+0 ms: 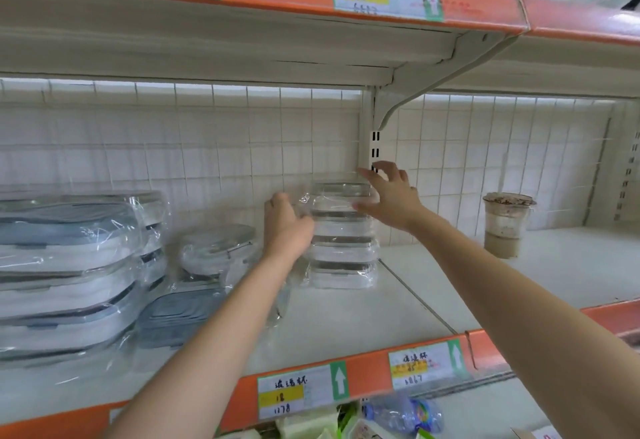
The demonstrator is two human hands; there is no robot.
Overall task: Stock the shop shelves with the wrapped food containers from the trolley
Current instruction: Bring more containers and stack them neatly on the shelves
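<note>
The wrapped stack of clear containers (341, 236) stands upright on the shelf (363, 317), its long axis vertical, and it sits directly between the two hands — that is the relation everything turns on. The left hand (287, 227) is on the stack's left flank, about mid-height, fingers curled forward against the film; it appears to hold or steady the wrap, though the fingertips are hidden behind the plastic. The right hand (389, 197) is at the upper right corner of the stack, fingers spread and straight, loose, touching or just shy of the top — I cannot tell which. The left hand looks the more engaged of the two; the right seems to be only guiding.

The stack looks like four or five shallow rounded-rectangle tubs of clear plastic with darker lid bands, bound in glossy, crinkled film that bags out loosely on the side nearest the left hand. Such film is slippery and gives under pressure, so a squeeze on the rigid tub edges would likely serve better than a pinch of the wrap.

Beyond the left hand, further left, lie a wrapped round lidded dish (218, 248), a flat grey-lidded pack (176, 317) below it, and a tall pile of large grey-lidded containers (65, 272). Well off to the right of the right hand stands a used drink cup (506, 225) with a residue of pale liquid.

My judgement: the stack is being settled into place, near the back grid.
</note>
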